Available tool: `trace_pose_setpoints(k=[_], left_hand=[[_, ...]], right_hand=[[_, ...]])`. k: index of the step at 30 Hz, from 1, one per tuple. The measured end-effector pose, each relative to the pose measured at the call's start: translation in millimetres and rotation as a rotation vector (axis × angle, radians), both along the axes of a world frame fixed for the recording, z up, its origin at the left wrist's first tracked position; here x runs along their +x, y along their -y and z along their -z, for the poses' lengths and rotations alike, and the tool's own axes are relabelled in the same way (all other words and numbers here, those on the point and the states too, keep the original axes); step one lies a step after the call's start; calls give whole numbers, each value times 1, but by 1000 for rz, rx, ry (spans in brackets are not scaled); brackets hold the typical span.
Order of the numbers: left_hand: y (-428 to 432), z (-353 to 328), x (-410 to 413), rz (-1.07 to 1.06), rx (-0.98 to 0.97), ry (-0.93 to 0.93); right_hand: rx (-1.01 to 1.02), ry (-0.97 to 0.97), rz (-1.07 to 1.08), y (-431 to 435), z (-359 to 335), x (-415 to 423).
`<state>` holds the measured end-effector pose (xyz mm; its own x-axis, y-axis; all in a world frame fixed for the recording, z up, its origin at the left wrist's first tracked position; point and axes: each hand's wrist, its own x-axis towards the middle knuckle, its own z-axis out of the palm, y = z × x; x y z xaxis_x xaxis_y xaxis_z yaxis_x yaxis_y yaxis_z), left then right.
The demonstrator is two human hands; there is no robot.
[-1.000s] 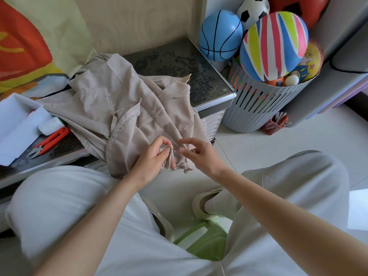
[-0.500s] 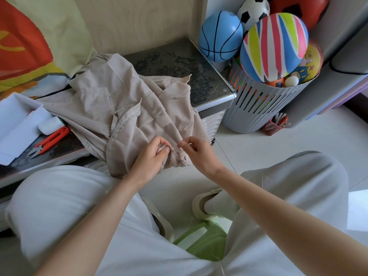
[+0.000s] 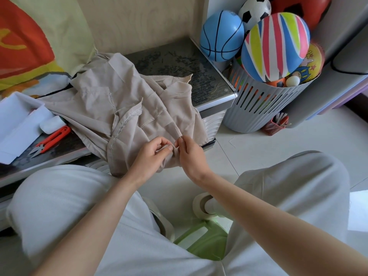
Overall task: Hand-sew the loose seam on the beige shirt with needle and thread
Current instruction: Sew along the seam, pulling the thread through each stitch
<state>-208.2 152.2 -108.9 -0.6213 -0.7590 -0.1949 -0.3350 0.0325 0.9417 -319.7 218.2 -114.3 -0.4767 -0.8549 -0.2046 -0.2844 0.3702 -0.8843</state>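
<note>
The beige shirt (image 3: pixel 123 108) lies crumpled on a low dark table (image 3: pixel 199 76), its lower edge hanging over the front. My left hand (image 3: pixel 153 152) pinches a fold of that hanging edge between thumb and fingers. Just to its right, my right hand (image 3: pixel 189 152) pinches a thin silver needle (image 3: pixel 177 132), which points up and away over the cloth. The thread is too fine to make out.
Orange thread snips (image 3: pixel 52 139) and a white box (image 3: pixel 18 124) lie on the table's left part. A grey slotted basket (image 3: pixel 264 104) full of balls stands right of the table. My knees flank a green stool (image 3: pixel 203 240) on the tiled floor.
My right hand moved left, close to my left hand, and the needle now sticks up from its fingertips. My left hand keeps its pinch on the shirt edge.
</note>
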Motion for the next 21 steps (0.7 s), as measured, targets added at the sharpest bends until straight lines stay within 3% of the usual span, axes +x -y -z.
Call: trace_pose_setpoints(k=[9,14,17,21], left_hand=[[0,0,3,60,127,55],[5,10,8,33,-46,135],[6,7,8,-9,-80,92],[3,-2,5,-53,39,1]], right_hand=[[-49,-4,29,-1,2,-13],[-105,-14,-22,-7,2,-21],[-121,16,-49,-10,0,-22],[-111,37,-58,-11,-1,-22]])
